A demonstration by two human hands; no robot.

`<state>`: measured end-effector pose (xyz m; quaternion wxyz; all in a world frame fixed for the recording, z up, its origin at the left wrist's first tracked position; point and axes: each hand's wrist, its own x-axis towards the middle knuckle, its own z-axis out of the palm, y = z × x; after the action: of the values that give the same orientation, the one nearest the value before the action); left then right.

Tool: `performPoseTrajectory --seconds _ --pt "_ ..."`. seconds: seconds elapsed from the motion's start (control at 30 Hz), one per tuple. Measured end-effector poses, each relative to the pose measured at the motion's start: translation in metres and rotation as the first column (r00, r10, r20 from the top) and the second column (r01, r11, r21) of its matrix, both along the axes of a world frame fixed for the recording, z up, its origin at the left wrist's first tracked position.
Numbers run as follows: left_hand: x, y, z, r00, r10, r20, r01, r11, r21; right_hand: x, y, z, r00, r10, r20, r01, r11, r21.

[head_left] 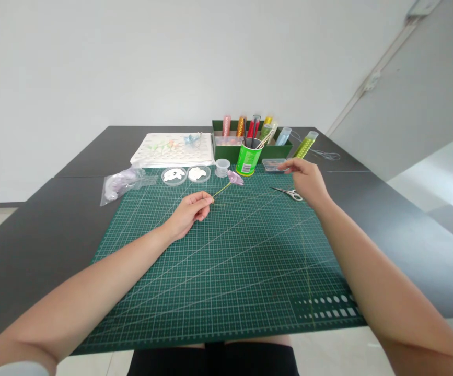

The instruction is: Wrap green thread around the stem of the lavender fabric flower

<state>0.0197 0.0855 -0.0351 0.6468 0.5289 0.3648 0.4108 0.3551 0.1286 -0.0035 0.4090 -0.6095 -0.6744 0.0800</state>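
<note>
The flower (235, 178) had thin, crinkled lilac petals on a slender green stem (221, 190), and it was held above the middle of the far part of a green cutting mat (226, 261). The mat was flat, printed with a fine pale grid, and lay on a smooth dark surface (85, 156). Near its far edge stood 2 round, shallow clear dishes (174, 183) with white, flat-looking pieces in them, then a small clear plastic tub (222, 167) and a shiny, bright green can (248, 158) holding slim sticks. Behind the can was a dark green open box (277, 152) with straight walls and colored tubes (227, 125) upright or tilted in it. A flat, clear case (274, 165) lay right of the can, with metal scissors (289, 194) nearer the person, their handles pale. A crinkled plastic bag (118, 185) and a white board (171, 151) with small colored bits on it were at the left.

The left hand (192, 211) was closed, pinching the lower stem between thumb and fingers. The right hand (306, 177) was bent, its fingers bunched narrowly at the clear case's right end; whether it touched the case or held anything, I could not tell.
</note>
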Motion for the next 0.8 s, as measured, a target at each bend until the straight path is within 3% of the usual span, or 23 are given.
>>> performPoseTrajectory --seconds 0.07,0.13,0.2,0.27,0.4,0.5,0.57,0.63,0.7,0.73,0.8 --pt "0.000 0.000 0.000 1.000 -0.003 0.009 0.003 1.000 -0.004 0.009 0.002 -0.001 0.989 0.138 0.060 -0.129 0.983 -0.129" --pt "0.000 0.001 -0.001 1.000 -0.008 0.015 0.008 1.000 -0.004 0.017 0.001 -0.002 0.933 0.304 0.193 -0.232 0.916 -0.326" --pt "0.000 0.001 -0.001 1.000 -0.014 0.017 0.014 1.000 -0.002 0.023 -0.001 -0.003 0.865 0.387 0.319 -0.214 0.860 -0.464" --pt "0.000 0.001 -0.001 1.000 -0.020 0.018 0.020 1.000 0.001 0.024 -0.003 -0.004 0.834 0.343 0.433 -0.121 0.879 -0.462" --pt "-0.001 0.001 0.000 0.999 -0.029 0.018 0.029 1.000 0.004 0.008 -0.004 -0.005 0.835 0.172 0.523 -0.031 0.963 -0.266" --pt "-0.001 0.001 -0.001 0.999 -0.036 0.014 0.036 0.999 0.005 -0.024 -0.010 -0.007 0.927 0.225 0.300 -0.179 0.969 -0.173" --pt "-0.001 0.001 -0.002 0.999 -0.039 0.009 0.039 0.999 0.008 -0.053 -0.021 -0.011 0.939 0.344 -0.030 -0.343 0.919 -0.197" --pt "0.000 0.001 -0.002 0.999 -0.037 -0.002 0.037 0.999 0.015 -0.082 -0.036 -0.016 0.808 0.412 -0.420 -0.547 0.790 -0.277" --pt "0.001 0.000 -0.003 0.999 -0.031 -0.016 0.032 0.999 0.026 -0.107 -0.052 -0.020 0.617 0.350 -0.705 -0.696 0.660 -0.283" --pt "0.002 0.000 -0.003 0.999 -0.026 -0.022 0.026 0.999 0.032 -0.117 -0.059 -0.021 0.514 0.292 -0.807 -0.749 0.611 -0.256" --pt "0.004 -0.002 -0.003 0.999 -0.014 -0.035 0.015 0.999 0.044 -0.132 -0.070 -0.022 0.351 0.172 -0.921 -0.798 0.569 -0.198"
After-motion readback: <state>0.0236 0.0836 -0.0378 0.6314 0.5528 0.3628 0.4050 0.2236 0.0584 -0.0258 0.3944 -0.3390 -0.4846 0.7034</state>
